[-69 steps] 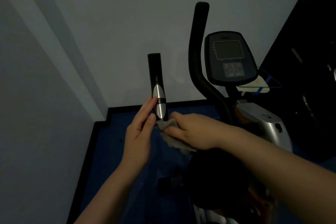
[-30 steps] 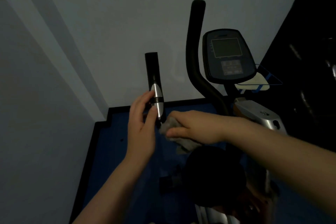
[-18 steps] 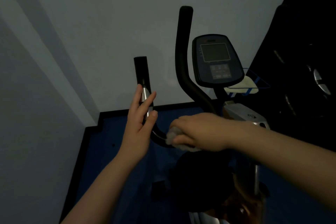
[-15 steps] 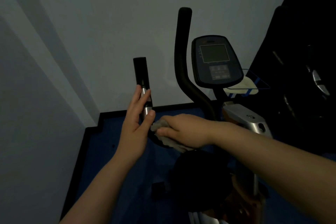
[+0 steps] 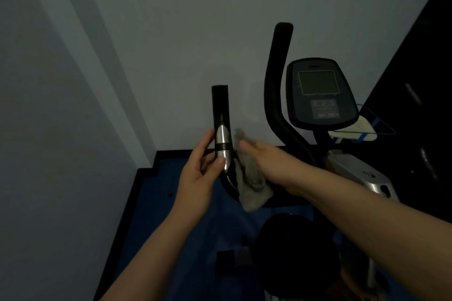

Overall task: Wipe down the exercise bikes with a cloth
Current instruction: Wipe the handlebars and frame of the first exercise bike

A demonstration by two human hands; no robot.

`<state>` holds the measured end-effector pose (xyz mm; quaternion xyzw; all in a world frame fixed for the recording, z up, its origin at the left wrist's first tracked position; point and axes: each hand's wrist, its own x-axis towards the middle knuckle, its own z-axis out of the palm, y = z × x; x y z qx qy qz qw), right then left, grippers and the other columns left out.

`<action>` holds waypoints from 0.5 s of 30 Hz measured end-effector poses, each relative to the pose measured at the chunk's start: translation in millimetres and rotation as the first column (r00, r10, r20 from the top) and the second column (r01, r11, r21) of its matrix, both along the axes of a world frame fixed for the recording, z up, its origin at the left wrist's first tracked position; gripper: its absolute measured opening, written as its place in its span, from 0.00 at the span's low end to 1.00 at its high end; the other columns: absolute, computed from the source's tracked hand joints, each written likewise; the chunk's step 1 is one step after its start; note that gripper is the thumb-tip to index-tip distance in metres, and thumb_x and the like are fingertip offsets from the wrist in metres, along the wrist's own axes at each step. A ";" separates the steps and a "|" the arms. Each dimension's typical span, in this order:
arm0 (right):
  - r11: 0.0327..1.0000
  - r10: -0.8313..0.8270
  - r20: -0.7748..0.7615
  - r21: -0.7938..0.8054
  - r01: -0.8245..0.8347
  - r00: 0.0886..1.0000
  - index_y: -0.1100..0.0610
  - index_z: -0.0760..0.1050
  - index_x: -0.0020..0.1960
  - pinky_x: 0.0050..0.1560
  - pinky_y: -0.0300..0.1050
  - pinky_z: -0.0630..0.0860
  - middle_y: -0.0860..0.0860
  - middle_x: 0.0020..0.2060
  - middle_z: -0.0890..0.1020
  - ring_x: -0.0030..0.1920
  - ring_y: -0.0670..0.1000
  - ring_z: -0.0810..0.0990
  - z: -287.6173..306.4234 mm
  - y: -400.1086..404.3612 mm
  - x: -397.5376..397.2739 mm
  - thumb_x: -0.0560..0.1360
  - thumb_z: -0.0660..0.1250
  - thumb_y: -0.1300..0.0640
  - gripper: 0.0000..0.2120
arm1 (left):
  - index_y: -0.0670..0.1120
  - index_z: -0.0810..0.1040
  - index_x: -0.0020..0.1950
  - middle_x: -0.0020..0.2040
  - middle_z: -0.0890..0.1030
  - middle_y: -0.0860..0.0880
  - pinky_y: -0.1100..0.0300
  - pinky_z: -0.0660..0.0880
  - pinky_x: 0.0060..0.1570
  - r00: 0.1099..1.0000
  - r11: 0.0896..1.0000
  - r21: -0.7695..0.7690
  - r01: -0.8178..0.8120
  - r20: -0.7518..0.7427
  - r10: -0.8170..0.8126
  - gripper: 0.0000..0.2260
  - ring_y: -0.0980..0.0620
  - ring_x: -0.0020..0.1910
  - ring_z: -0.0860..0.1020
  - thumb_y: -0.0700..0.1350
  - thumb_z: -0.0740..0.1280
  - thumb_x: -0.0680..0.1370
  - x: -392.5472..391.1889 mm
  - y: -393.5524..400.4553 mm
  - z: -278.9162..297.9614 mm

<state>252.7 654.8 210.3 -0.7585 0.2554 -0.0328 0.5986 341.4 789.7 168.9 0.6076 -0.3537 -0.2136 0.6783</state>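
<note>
Both my forearms bare right to the near edge of view, no sleeves or cuffs visible. My left hand (image 5: 199,173): no ring, no glove. My right hand (image 5: 266,161): likewise unadorned. No watch or band at either wrist.

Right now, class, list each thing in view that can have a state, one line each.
Left hand: fingers curled round the left handlebar, gripping.
Right hand: holding the cloth beside that handlebar.
Cloth: crumpled, hanging down.
Console screen: dark, apparently off.
Right handlebar: untouched.
</note>
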 end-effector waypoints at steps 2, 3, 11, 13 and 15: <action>0.988 -0.139 0.072 0.080 0.134 0.988 0.52 0.68 0.68 0.63 0.43 0.70 0.48 0.60 0.76 0.59 0.48 0.75 6.8 -1.6 16.2 0.82 0.54 0.43 0.20 | 0.57 0.67 0.69 0.58 0.77 0.69 0.73 0.71 0.54 0.999 0.999 0.001 -0.054 -0.007 0.054 0.19 0.67 0.58 0.76 0.45 0.62 0.80 2.5 -2.6 2.2; 0.984 -0.173 0.087 0.049 0.169 0.981 0.53 0.65 0.70 0.60 0.42 0.69 0.48 0.60 0.75 0.59 0.48 0.74 9.3 1.0 26.2 0.82 0.54 0.43 0.22 | 0.57 0.68 0.69 0.59 0.78 0.66 0.70 0.72 0.57 0.996 0.996 -0.001 -0.086 -0.032 0.086 0.17 0.67 0.58 0.76 0.46 0.60 0.81 3.9 -4.8 3.5; 0.960 -0.021 -0.065 -0.282 0.002 0.998 0.58 0.60 0.70 0.59 0.44 0.72 0.53 0.63 0.73 0.58 0.49 0.74 -11.0 29.6 21.8 0.80 0.57 0.43 0.25 | 0.61 0.70 0.65 0.62 0.77 0.60 0.68 0.73 0.57 0.971 0.993 0.017 -0.118 -0.206 0.119 0.14 0.64 0.59 0.77 0.55 0.51 0.82 9.3 -7.5 8.3; 0.956 -0.066 -0.066 -0.291 0.044 0.996 0.59 0.61 0.69 0.54 0.44 0.72 0.55 0.62 0.74 0.56 0.50 0.75 -2.3 23.8 32.8 0.81 0.55 0.42 0.26 | 0.62 0.70 0.64 0.61 0.76 0.62 0.71 0.72 0.57 0.977 0.995 0.027 -0.092 -0.191 0.095 0.15 0.66 0.59 0.76 0.57 0.52 0.79 2.9 -9.6 6.9; 0.951 -0.154 -0.022 -0.275 0.142 0.988 0.59 0.61 0.69 0.53 0.44 0.72 0.56 0.61 0.75 0.55 0.52 0.76 6.3 20.5 48.4 0.81 0.52 0.41 0.26 | 0.61 0.70 0.65 0.61 0.76 0.63 0.72 0.71 0.59 0.981 0.996 0.015 -0.085 -0.174 0.086 0.18 0.66 0.59 0.75 0.59 0.53 0.77 -2.6 -11.9 6.7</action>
